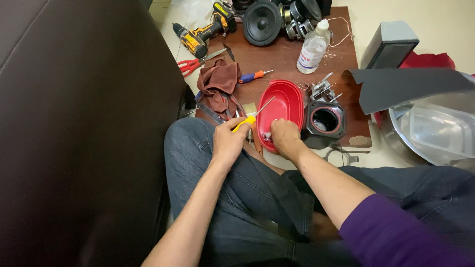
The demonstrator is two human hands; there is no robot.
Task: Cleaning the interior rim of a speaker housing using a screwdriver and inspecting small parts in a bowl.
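Observation:
My left hand point(228, 141) grips a yellow-handled screwdriver point(249, 119), its thin shaft pointing up and right over a red oval bowl point(284, 101). My right hand point(285, 137) reaches into the near end of that bowl, fingertips on small pale bits inside; whether it holds one I cannot tell. Just right of the bowl stands a black hexagonal speaker housing point(323, 123) with a round red-ringed opening. Both hands are above my knees in blue jeans.
A brown board point(287, 59) carries a yellow cordless drill point(200, 34), red-handled scissors point(190, 64), a brown cloth point(217, 81), an orange-and-purple screwdriver point(252, 76), a clear bottle point(312, 47), speaker cones point(262, 22). A dark sofa point(84, 128) is on the left; a metal basin point(430, 128) on the right.

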